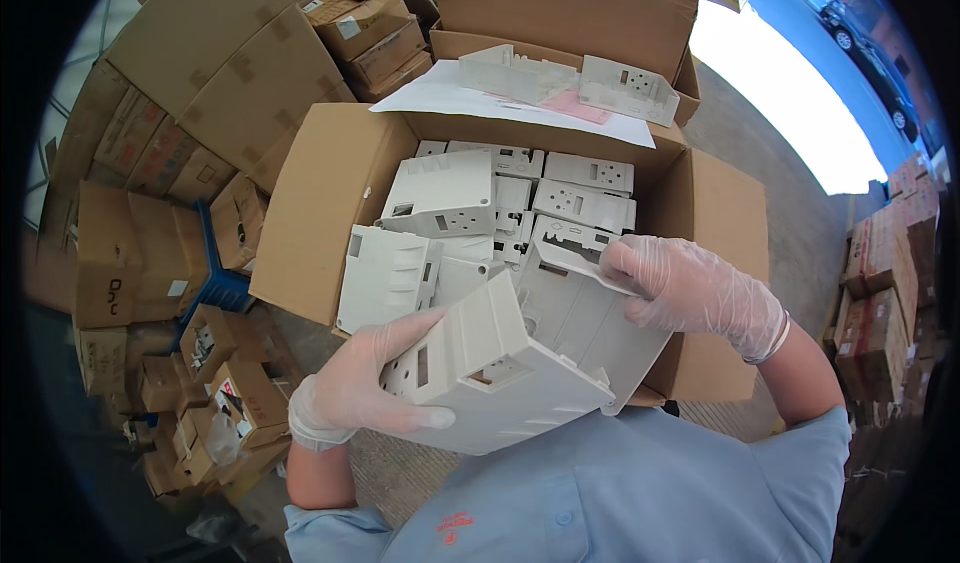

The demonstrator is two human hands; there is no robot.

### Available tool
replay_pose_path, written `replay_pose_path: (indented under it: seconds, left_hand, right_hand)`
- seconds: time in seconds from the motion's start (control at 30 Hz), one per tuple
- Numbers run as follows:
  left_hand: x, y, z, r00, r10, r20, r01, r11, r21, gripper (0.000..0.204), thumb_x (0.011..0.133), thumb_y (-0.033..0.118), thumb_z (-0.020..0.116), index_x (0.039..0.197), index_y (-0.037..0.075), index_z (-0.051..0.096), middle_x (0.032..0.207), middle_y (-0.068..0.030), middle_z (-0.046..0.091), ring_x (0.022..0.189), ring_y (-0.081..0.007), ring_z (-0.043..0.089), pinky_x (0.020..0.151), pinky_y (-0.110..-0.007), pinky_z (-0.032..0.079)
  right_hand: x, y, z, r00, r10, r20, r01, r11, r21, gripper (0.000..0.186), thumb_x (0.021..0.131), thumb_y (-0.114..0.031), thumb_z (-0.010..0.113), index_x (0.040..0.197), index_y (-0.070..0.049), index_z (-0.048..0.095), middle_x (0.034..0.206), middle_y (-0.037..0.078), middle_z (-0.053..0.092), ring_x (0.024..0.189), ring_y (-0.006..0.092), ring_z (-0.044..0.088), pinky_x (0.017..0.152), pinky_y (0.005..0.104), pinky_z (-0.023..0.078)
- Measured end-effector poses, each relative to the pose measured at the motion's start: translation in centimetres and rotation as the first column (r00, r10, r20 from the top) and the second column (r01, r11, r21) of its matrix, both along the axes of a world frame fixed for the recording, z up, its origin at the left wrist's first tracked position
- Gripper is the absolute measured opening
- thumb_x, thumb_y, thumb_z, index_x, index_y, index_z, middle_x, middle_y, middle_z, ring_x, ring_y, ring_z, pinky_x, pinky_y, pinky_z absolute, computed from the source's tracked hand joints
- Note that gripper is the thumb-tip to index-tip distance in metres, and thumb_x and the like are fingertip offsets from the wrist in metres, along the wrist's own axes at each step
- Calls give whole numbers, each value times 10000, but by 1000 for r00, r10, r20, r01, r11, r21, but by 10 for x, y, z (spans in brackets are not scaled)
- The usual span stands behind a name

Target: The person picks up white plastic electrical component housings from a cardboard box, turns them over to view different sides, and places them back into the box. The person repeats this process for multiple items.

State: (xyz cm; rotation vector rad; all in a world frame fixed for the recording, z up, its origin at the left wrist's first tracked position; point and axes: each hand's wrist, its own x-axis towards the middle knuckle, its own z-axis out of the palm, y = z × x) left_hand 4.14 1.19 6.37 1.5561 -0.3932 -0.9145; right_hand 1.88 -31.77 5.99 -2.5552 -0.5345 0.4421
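Note:
My left hand (362, 385), in a thin clear glove, grips a white plastic housing (535, 403) by its end, thumb on top. The housing is tilted, with cut-outs and small holes in its end face. My right hand (690, 288), gloved likewise, pinches the edge of a second white plastic housing (590, 315), whose ribbed inside faces up. The two housings overlap at the front of an open cardboard box (715, 253); whether they touch is unclear. Inside the box lie several similar white housings (445, 188), some stacked on others.
A white sheet (415, 93) and a pink slip (580, 109) lie across the box's far edge, bearing translucent plastic parts (628, 88). Stacked cartons (135, 248) and a blue plastic stool (215, 288) stand on the left. More cartons (875, 333) line the right.

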Motion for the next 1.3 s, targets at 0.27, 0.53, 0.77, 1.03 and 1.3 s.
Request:
replay_pose_path:
  seconds: [0.27, 0.53, 0.77, 1.03, 1.3]
  left_hand:
    - [39, -66, 25, 641, -483, 597, 202, 856, 476, 611, 591, 251, 809, 1097, 22, 555, 1326, -178, 397, 1242, -324, 378, 1040, -396, 319]
    - [39, -124, -11, 367, -559, 744, 393, 818, 420, 580, 571, 205, 770, 1071, 29, 534, 1454, -245, 285, 1274, -411, 366, 1046, -444, 342]
    - [26, -165, -89, 400, -711, 579, 396, 703, 591, 611, 641, 200, 719, 1160, 30, 445, 1081, -187, 545, 975, -358, 539, 901, -427, 412]
    - [-9, -195, -168, 93, -828, 552, 313, 551, 774, 643, 631, 261, 705, 1209, 39, 533, 965, -135, 571, 913, -291, 571, 756, -373, 433]
    - [0, -201, -176, 316, -872, 374, 404, 480, 779, 610, 634, 322, 732, 1131, 26, 539, 1070, -186, 563, 969, -341, 585, 772, -420, 533]
  right_hand:
    - [11, -4, 1, 971, -151, -185, 183, 968, 171, 414, 699, -291, 739, 981, -76, 524, 806, 95, 597, 763, 243, 601, 697, 349, 486]
    - [-1, -31, -26, 985, -174, 8, 161, 926, 341, 397, 710, -236, 777, 964, -52, 532, 798, 100, 604, 752, 268, 591, 726, 355, 495]
    - [-32, -47, -48, 870, -273, -410, 434, 819, 376, 217, 842, -131, 636, 1024, -43, 556, 891, 68, 651, 883, 177, 641, 814, 312, 517]
    - [-22, -50, -73, 904, -355, -238, 411, 875, 256, 280, 879, -174, 598, 1117, -32, 561, 1063, 133, 644, 1030, 254, 619, 889, 352, 494]
    - [-9, -42, -92, 936, -231, -265, 222, 973, -63, 403, 882, -260, 588, 1216, -38, 547, 1100, 176, 637, 1056, 348, 593, 912, 423, 472]
